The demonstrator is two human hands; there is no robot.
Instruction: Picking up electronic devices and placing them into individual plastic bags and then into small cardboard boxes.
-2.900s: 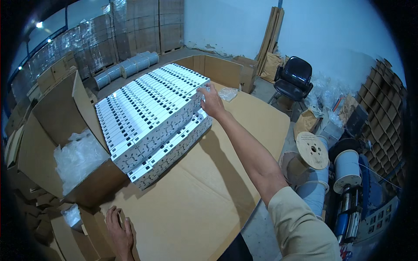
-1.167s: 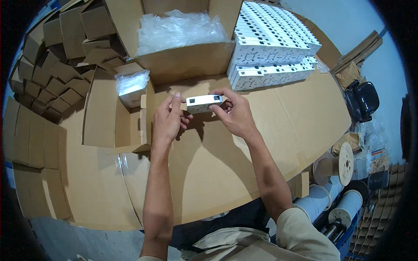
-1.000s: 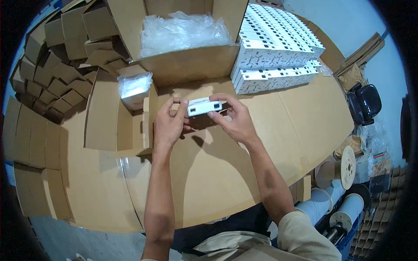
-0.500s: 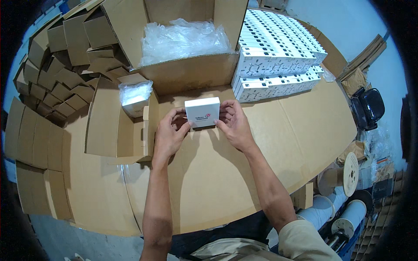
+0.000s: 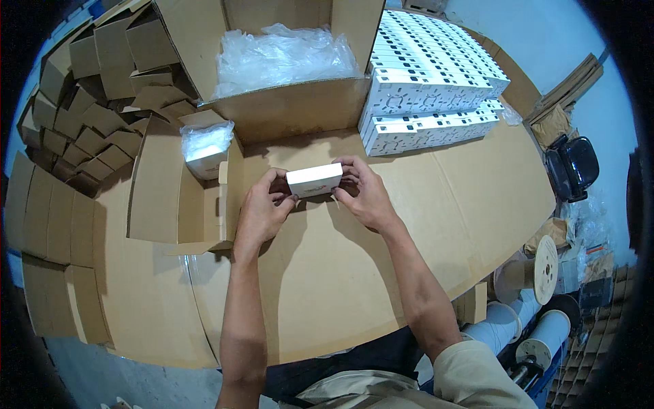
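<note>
Between my hands is a small white box [image 5: 314, 180], tilted so that its narrow top side shows most and its printed face is foreshortened. My left hand [image 5: 264, 204] grips its left end, thumb at the lower front corner. On the opposite end, my right hand [image 5: 366, 194] holds it with thumb and curled fingers. Just left of my left hand stands an open brown carton [image 5: 158, 187]. Inside its far end sits a white box in clear plastic wrap [image 5: 207, 148].
A large open carton [image 5: 293, 109] holding clear plastic bags [image 5: 286, 60] stands at the back. To its right are stacked white boxes [image 5: 432, 92]. Many empty brown cartons [image 5: 95, 102] pile up at the far left. Cable spools [image 5: 545, 269] stand off the table's right edge.
Both hands have tipped the white box, so its printed face is now foreshortened and its narrow side faces up. The hands stay at its two ends.
</note>
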